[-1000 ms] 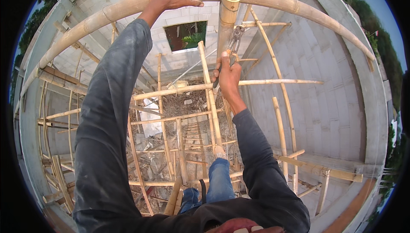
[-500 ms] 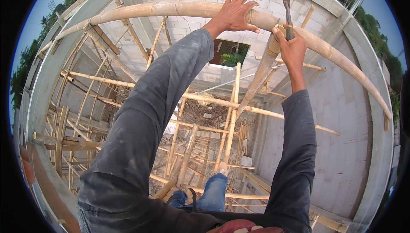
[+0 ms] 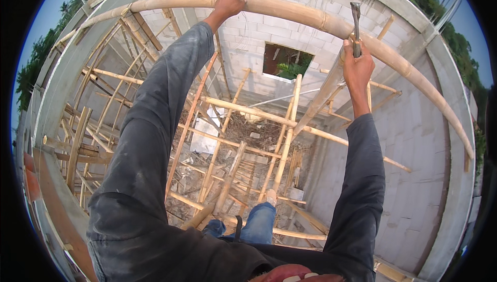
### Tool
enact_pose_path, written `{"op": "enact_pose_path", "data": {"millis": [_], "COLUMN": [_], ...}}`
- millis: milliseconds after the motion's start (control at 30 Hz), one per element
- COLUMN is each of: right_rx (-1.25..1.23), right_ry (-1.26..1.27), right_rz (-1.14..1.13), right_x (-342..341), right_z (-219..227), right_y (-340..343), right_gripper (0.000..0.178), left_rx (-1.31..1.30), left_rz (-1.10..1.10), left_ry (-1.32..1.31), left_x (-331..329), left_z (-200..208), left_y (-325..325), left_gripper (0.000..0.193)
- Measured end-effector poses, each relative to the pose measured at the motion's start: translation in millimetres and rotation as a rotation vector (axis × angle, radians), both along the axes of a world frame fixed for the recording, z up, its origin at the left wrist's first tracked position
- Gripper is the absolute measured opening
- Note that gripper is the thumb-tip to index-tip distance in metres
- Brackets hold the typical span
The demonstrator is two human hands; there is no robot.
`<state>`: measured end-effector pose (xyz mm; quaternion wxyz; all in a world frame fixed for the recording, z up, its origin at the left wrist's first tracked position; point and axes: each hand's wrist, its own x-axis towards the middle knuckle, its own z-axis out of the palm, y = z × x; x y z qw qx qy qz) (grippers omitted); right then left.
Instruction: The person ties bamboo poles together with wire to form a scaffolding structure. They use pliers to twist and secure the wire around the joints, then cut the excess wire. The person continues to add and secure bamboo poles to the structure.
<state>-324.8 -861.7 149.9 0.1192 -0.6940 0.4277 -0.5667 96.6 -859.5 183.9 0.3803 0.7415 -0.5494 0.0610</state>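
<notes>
A long, thick bamboo pole point(image 3: 290, 9) arches across the upper part of the view, bent by the lens. My left hand point(image 3: 229, 1) is closed over the pole, left of its middle, its fingers partly hidden behind the knuckles. Farther right, my right hand point(image 3: 358, 67) grips a hammer point(image 3: 356, 26), its dark metal head pointing up in front of the pole. Beside that hand a thick bamboo post point(image 3: 323, 90) rises to the pole; the hand hides part of its top, so I cannot tell how they are joined.
Bamboo scaffolding point(image 3: 248, 108) crosses far below me, over rubble-strewn ground. My foot point(image 3: 271, 197) rests on the bamboo. Pale block walls point(image 3: 398, 142) enclose the space, with a window opening point(image 3: 287, 61) ahead. A concrete beam point(image 3: 59, 95) runs along the left.
My left hand has slid left along the pole and gone from spread fingers to a closed grip. My right hand, with the hammer, is slightly lower, the hammer more upright. The view has shifted a little.
</notes>
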Motion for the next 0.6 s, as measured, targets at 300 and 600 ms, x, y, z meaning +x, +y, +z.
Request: {"op": "enact_pose_path", "data": {"millis": [300, 600], "right_rx": [0.717, 1.06], "right_ry": [-0.574, -1.248], "right_rz": [0.469, 0.472], "right_x": [23, 121], "right_z": [-6, -101], "right_y": [139, 268], "right_gripper": [0.041, 0.034], "left_rx": [-0.724, -0.633], "left_rz": [-0.413, -0.25], "left_ry": [1.139, 1.632], "left_x": [-64, -199], "left_z": [-11, -127], "left_y": [116, 319], "left_gripper": [0.011, 0.012]}}
